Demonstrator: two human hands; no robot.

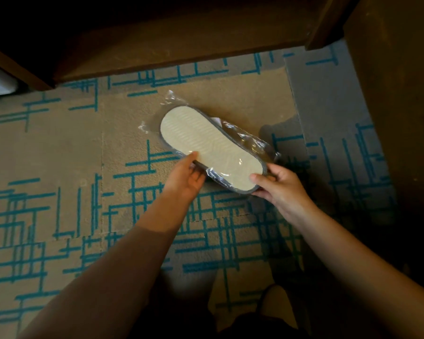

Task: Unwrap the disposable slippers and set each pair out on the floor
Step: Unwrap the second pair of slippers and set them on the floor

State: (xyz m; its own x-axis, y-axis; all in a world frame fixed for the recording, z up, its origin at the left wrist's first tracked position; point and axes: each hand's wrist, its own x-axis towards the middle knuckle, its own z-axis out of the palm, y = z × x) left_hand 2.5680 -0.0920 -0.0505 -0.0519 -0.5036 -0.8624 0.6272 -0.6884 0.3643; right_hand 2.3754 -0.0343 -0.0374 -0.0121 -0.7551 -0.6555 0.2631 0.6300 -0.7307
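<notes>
Both hands' grip point(185, 176) point(283, 185) around wrapped slippers point(211, 145).

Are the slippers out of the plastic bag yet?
No, the slippers are inside the clear plastic bag, held by both hands.

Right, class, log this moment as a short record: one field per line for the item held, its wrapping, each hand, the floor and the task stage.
Item: slipper pack, pale ribbed sole facing up, grey edge
Wrapping: clear plastic wrapper still around it, crinkled past both ends
Left hand: grips the pack's near long edge, thumb on the sole
Right hand: grips the pack's near end, thumb on top
Floor: tan carpet with teal line pattern; no slippers set out in view
Surroundings: dark wooden furniture beyond the pack
Stage: unwrapping not yet done
</notes>
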